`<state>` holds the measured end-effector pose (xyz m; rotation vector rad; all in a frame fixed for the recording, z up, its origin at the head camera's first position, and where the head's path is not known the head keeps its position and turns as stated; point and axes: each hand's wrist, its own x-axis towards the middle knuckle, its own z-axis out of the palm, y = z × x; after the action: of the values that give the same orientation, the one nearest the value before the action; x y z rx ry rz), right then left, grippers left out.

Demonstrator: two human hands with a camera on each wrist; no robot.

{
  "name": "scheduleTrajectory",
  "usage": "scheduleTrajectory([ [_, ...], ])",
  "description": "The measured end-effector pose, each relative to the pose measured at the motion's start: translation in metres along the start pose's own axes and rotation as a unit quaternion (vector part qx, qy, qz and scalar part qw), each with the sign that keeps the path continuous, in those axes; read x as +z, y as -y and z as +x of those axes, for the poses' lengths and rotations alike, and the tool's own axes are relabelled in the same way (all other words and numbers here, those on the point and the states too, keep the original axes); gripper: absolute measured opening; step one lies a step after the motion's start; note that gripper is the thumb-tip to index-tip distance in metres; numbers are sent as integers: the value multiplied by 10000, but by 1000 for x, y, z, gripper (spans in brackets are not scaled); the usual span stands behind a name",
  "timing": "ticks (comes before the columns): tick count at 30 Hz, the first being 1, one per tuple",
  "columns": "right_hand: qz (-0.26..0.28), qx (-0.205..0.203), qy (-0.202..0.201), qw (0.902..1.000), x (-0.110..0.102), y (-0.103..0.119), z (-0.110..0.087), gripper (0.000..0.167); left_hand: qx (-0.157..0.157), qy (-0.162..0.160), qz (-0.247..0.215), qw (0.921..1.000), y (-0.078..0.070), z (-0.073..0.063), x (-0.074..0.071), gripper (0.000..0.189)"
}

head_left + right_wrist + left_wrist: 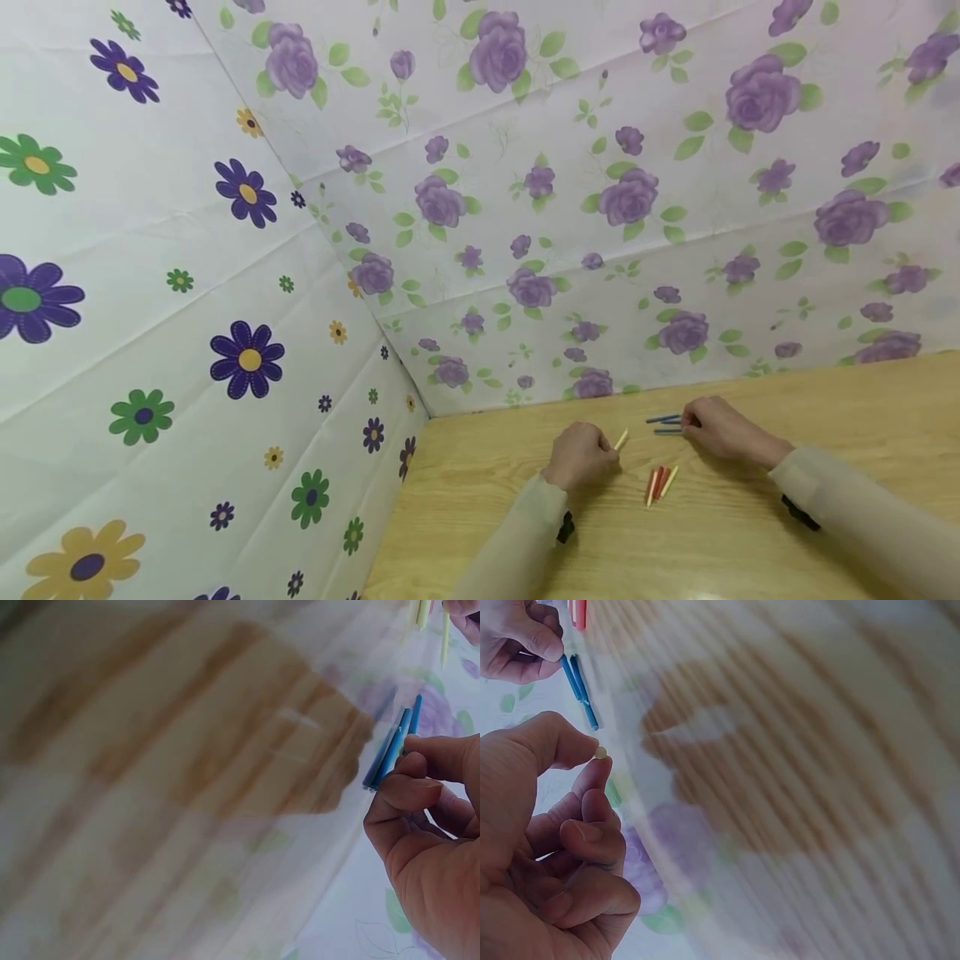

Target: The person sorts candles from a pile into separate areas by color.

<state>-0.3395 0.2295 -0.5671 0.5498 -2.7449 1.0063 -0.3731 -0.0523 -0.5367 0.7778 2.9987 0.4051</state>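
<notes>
My left hand (579,456) pinches a thin pale yellow stick (622,439) between thumb and index finger. Only the round end of that yellow stick (601,752) shows in the left wrist view, the other fingers being curled below it. To the right and slightly farther back, my right hand (726,429) holds one blue stick (415,716) by its end with thumb and forefinger. Other blue sticks (388,759) lie close beside its fingertips. Between the hands and nearer to me, a small group of red sticks (660,482) and yellow sticks (670,482) rests on the table.
The light wood-grain table (720,550) has a glossy surface. A white sheet with purple roses (532,287) hangs along its back edge. On the left stands another sheet with coloured daisies (247,358). Black wrist straps (566,527) show under the sleeves.
</notes>
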Motion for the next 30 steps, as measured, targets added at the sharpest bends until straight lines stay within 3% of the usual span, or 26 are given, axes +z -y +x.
scheduleTrajectory([
  [9,-87,-13,45,10000,2,2,2,14,-28,15,59,10000,1,2,4,26],
  [30,-240,54,-123,9996,8,5,11,27,-47,-47,373,9993,1,8,3,17],
])
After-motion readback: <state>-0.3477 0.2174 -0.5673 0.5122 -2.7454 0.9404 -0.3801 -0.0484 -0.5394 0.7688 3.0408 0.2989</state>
